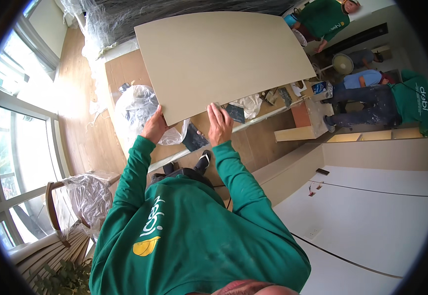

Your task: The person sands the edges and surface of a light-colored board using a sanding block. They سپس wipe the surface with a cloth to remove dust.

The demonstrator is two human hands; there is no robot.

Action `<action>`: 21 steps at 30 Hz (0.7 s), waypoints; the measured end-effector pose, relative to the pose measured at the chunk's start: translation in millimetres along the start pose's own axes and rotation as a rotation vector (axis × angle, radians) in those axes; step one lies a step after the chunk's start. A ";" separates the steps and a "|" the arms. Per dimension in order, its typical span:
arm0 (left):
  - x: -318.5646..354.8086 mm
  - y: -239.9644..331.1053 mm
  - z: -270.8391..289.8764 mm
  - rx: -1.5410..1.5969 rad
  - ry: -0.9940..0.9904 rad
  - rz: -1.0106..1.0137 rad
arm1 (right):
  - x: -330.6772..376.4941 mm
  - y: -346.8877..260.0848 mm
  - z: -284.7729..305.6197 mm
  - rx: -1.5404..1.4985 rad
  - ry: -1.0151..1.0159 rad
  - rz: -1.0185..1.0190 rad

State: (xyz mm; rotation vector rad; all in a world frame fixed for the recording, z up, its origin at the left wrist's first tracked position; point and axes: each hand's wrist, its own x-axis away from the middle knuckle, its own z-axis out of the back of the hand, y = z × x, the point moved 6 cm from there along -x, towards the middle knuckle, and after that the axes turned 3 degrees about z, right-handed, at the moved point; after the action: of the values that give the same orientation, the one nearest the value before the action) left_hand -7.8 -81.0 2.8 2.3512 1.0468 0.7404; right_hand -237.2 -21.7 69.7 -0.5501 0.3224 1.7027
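Observation:
A large beige board (223,59) lies across a covered work table, its near left corner pointing at me. My left hand (155,127) is closed on that corner, with the thumb side against the edge. Along the near edge, my right hand (219,125) has its fingertips over the rim. Its fingers are close together and its thumb is hidden. A small dark patch shows by those fingertips; I cannot make out what it is. Between and beside my hands lie a dark flat sheet (194,138), another dark sheet (235,113) and crumpled clear plastic (137,110).
A plastic-wrapped chair (86,196) stands at left by the windows. Beyond the board is a plastic-covered surface (184,14). At right are an open wooden cabinet frame (302,130), white panels (361,216), a fan (343,64) and several people, one in green (324,19) near the board's far end.

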 end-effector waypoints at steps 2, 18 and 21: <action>3.1 0.2 2.7 0.002 0.023 0.001 | -7.3 29.6 7.2 0.029 -0.002 -0.053; 4.1 2.9 -3.9 -0.009 0.066 -0.037 | -7.7 49.1 10.2 0.046 0.027 -0.144; 4.7 5.6 -6.7 -0.014 0.072 -0.026 | 6.8 2.5 1.1 -0.025 0.017 -0.021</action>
State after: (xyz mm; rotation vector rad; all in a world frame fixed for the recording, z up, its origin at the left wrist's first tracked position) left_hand -6.5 -79.4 12.5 2.3101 1.0975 0.8254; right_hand -240.7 -15.9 66.9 -0.5851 0.3070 1.6850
